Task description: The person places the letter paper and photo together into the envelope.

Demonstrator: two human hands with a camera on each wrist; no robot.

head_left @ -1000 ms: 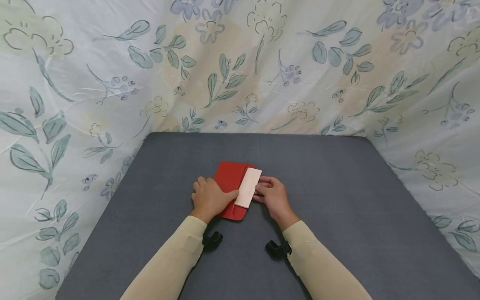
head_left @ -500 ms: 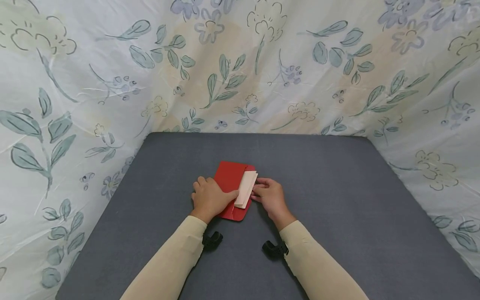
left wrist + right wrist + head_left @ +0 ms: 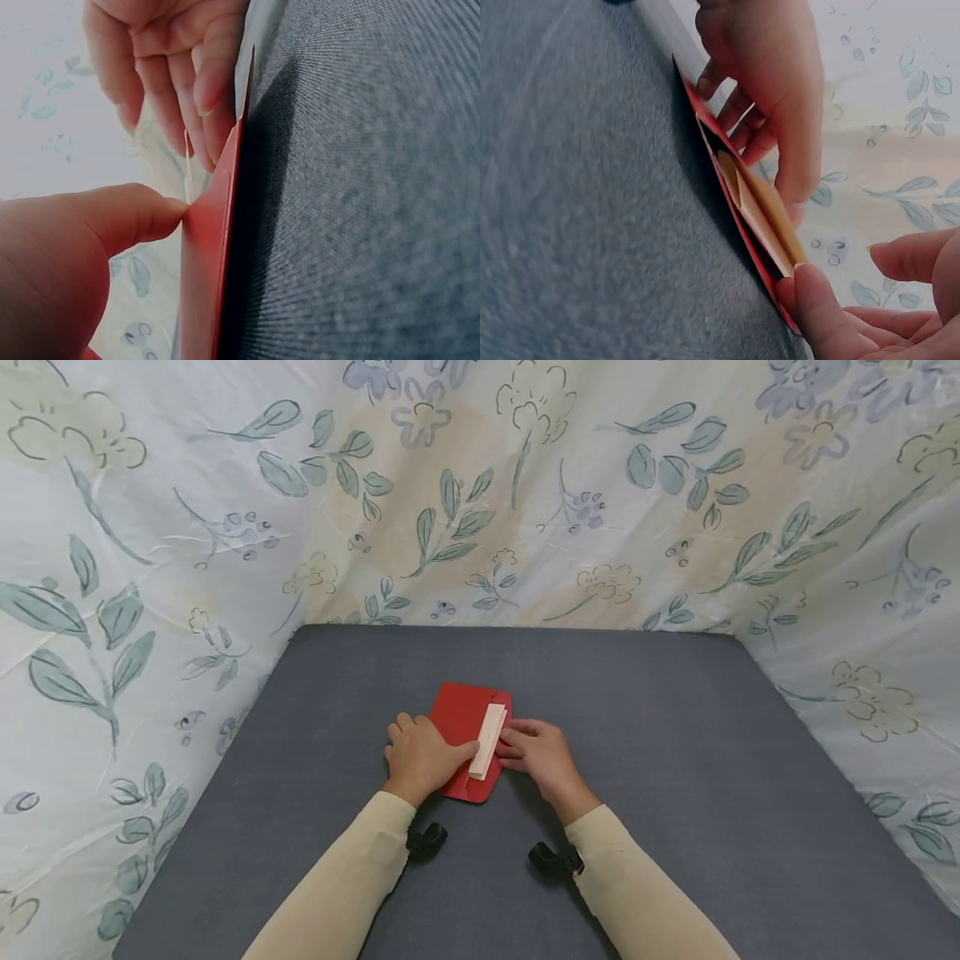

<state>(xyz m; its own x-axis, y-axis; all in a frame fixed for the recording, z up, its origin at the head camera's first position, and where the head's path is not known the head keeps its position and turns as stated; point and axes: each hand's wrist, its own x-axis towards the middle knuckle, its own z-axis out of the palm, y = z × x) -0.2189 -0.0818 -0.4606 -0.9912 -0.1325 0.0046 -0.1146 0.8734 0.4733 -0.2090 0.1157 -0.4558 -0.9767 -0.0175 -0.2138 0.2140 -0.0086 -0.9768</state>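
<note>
A red paper envelope (image 3: 454, 714) lies on the dark grey table, its long right side open with the flap spread out. My left hand (image 3: 422, 758) holds it from the left, the thumb near the opening's edge and the other fingers around the far left side. A folded cream-white paper (image 3: 487, 742) sits partly in that opening, standing a little above the flap; its folded layers show in the right wrist view. At its outer edge, my right hand (image 3: 542, 758) pinches the paper between thumb and fingers, while the forefinger (image 3: 907, 256) stretches away from it.
The dark grey tabletop (image 3: 660, 735) extends around the envelope on all sides. A floral cloth (image 3: 480, 527) hangs behind the table and along both sides. Each wrist wears a black camera mount (image 3: 426, 842) just above the tabletop.
The folded paper has moved left, deeper into the envelope, and a narrower strip of it shows. My right hand has moved left with it; my left hand has stayed in place.
</note>
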